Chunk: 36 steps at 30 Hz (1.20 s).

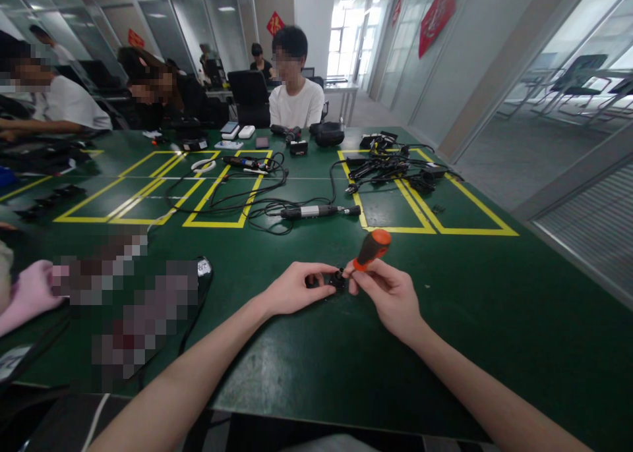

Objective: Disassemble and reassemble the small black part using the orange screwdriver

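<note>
Head view looks down on a green tabletop marked with yellow tape boxes. Left hand pinches a small black part that sits on the tabletop between both hands, fingers closed on its left side. Right hand grips a screwdriver by its orange handle, fingers wrapped around it, handle tilted up and away to the right; its tip seems to meet the part, though the fingers hide the contact. Beyond the hands, well apart, lies a black tool with a grey band, its cable looping across the yellow boxes. A tangle of black leads lies farther right. A blurred patch covers the tabletop at the left. A person in a white shirt sits at the far edge; others sit along the left side.
</note>
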### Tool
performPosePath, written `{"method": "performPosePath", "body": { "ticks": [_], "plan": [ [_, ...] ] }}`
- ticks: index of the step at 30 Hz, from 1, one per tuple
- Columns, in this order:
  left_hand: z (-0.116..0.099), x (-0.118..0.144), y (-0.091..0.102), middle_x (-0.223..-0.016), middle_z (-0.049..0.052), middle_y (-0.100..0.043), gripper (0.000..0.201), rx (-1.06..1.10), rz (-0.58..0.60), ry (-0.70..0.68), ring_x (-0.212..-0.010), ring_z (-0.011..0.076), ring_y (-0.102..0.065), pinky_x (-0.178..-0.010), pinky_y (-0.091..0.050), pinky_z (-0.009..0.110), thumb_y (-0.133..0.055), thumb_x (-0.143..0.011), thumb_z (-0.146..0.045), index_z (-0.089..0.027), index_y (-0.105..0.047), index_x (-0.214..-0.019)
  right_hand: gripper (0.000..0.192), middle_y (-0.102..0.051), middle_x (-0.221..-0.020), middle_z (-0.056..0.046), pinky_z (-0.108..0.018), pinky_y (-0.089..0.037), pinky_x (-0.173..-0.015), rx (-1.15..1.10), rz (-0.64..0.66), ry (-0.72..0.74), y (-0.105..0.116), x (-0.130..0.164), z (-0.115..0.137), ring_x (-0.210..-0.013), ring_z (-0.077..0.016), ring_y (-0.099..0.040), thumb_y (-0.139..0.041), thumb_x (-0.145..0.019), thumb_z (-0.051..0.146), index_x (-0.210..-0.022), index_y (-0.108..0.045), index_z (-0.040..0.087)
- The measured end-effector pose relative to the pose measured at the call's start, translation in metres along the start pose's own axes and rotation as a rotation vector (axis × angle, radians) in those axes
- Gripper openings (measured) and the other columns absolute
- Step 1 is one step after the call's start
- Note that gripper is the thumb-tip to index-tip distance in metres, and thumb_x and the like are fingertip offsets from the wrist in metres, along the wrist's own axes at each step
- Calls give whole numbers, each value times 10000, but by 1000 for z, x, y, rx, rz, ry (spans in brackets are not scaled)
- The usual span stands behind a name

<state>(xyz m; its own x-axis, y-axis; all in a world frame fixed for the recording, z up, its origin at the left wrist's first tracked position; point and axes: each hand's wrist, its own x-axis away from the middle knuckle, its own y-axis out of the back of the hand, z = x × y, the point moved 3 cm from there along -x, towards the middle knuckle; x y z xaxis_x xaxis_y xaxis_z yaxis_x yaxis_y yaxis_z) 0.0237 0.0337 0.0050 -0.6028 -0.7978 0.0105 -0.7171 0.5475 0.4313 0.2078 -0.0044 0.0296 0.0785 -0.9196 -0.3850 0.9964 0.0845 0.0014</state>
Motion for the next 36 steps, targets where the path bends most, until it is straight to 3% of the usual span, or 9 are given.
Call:
{"method": "performPosePath", "body": {
  "ticks": [4,8,13,17,20,24,29,33,36],
  "plan": [
    [0,-1,0,-858,14,-716,431,4,-1,0,-746,129,-564,-735,-431,249,-706,-885,-339,-156,-740,-1274,269,-735,-758,-42,-311,-607,-590,2,11,-28,-1,2,-3,-595,-160,-658,-760,-897,475,-886,-737,208],
    [1,-1,0,-835,7,-703,439,-14,-14,9,-731,125,-557,-726,-425,248,-712,-881,-344,-162,-740,-1279,265,-742,-762,-37,-290,-599,-594,13,-49,-14,1,2,-5,-574,-137,-631,-836,-828,442,-826,-718,204],
    [0,0,0,-816,-3,-695,435,0,-15,-4,-713,116,-545,-728,-419,245,-713,-874,-324,-159,-742,-1275,286,-696,-728,-31,-290,-562,-556,50,-24,-2,1,0,-2,-569,-145,-620,-781,-881,469,-790,-727,204],
    [-1,0,0,-819,-1,-692,426,8,-3,-3,-714,114,-540,-723,-417,242,-701,-880,-313,-145,-742,-1269,354,-693,-723,-35,-294,-557,-560,10,8,-15,-1,-2,-2,-567,-144,-623,-683,-950,535,-863,-754,200],
    [-1,0,0,-820,0,-695,425,-8,-1,5,-705,112,-531,-724,-418,244,-703,-879,-316,-145,-742,-1266,325,-722,-758,-38,-288,-568,-567,-58,-6,-20,-2,-1,-4,-574,-139,-631,-709,-937,527,-916,-727,204],
    [-1,-1,0,-833,7,-704,435,-8,-18,8,-721,120,-546,-724,-418,247,-713,-872,-325,-150,-742,-1269,315,-726,-748,-32,-285,-566,-558,-51,-42,-26,-1,0,-7,-555,-132,-616,-755,-905,505,-845,-666,209],
    [-2,0,0,-825,3,-705,410,-5,-18,-6,-709,117,-542,-736,-424,250,-704,-877,-314,-157,-750,-1252,348,-672,-699,-23,-276,-532,-534,35,-37,-6,2,-1,-3,-555,-134,-601,-762,-888,524,-783,-712,196],
    [-1,0,0,-819,0,-694,419,3,-6,-13,-710,115,-534,-721,-425,241,-703,-880,-321,-150,-745,-1260,351,-702,-722,-41,-305,-570,-557,19,12,-25,1,-1,-1,-573,-156,-640,-694,-941,533,-879,-749,193],
    [0,1,0,-818,0,-690,430,-3,-1,0,-700,112,-522,-707,-423,238,-705,-882,-334,-145,-742,-1267,319,-742,-773,-43,-309,-600,-581,-35,-21,-20,0,0,-2,-587,-155,-662,-713,-931,523,-964,-710,206]
  ]
}}
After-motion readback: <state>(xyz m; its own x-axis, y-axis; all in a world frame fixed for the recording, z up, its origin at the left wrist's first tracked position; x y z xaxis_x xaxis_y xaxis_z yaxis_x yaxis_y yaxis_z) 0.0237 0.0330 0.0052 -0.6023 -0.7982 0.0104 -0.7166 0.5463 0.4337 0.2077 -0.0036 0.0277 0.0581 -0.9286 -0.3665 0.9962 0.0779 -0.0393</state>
